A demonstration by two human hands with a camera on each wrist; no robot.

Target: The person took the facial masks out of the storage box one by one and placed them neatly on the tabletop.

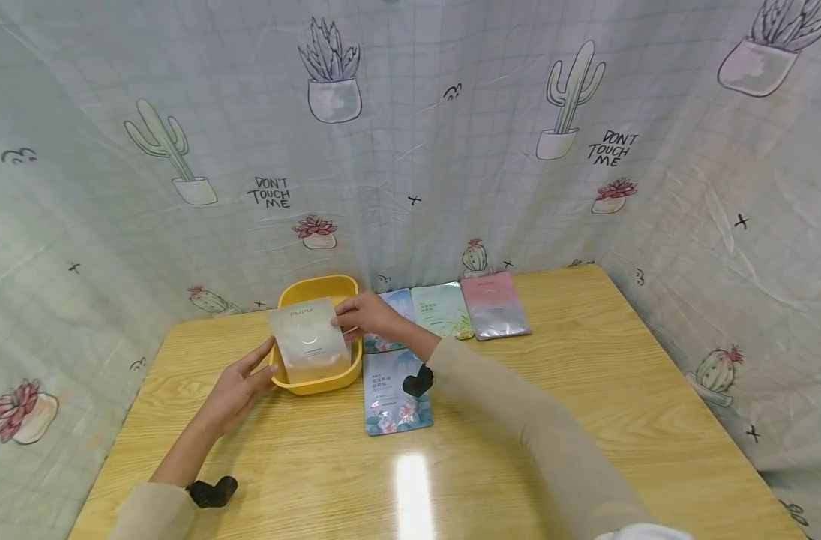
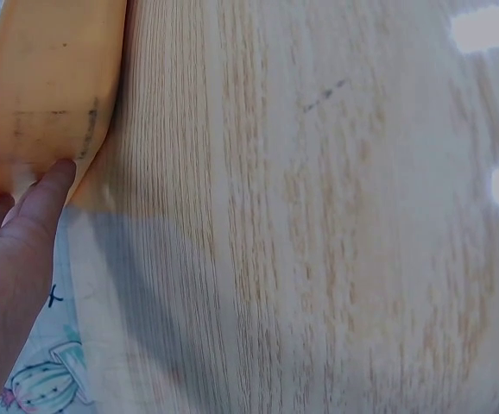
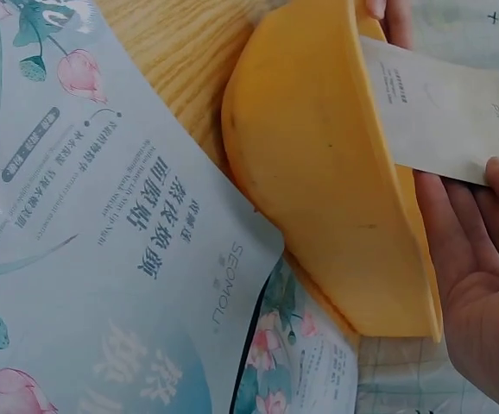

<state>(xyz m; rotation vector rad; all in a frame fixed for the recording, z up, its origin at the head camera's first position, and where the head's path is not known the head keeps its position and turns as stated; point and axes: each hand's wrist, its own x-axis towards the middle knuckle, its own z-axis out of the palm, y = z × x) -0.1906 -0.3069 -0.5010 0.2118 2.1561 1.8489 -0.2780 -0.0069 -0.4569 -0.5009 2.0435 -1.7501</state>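
Observation:
A pale cream face mask packet [image 1: 310,337] marked PMPM stands partly inside a yellow plastic basket [image 1: 322,384], leaning over its opening. My right hand [image 1: 370,313] pinches the packet at its right edge, thumb on the printed face and fingers behind, as the right wrist view shows. At the basket's left side, my left hand [image 1: 241,381] holds the rim, with fingers against the outer wall in the left wrist view. Just right of the basket, a blue lotus-print mask packet [image 1: 391,405] lies flat beneath my right forearm. The packet hides most of the basket's inside.
Along the back of the wooden table [image 1: 518,420] lie another blue packet [image 1: 398,301], a green packet [image 1: 440,309] and a pink-to-silver packet [image 1: 496,306] in a row. Behind them hangs a cactus-print curtain [image 1: 410,150], which also borders both sides.

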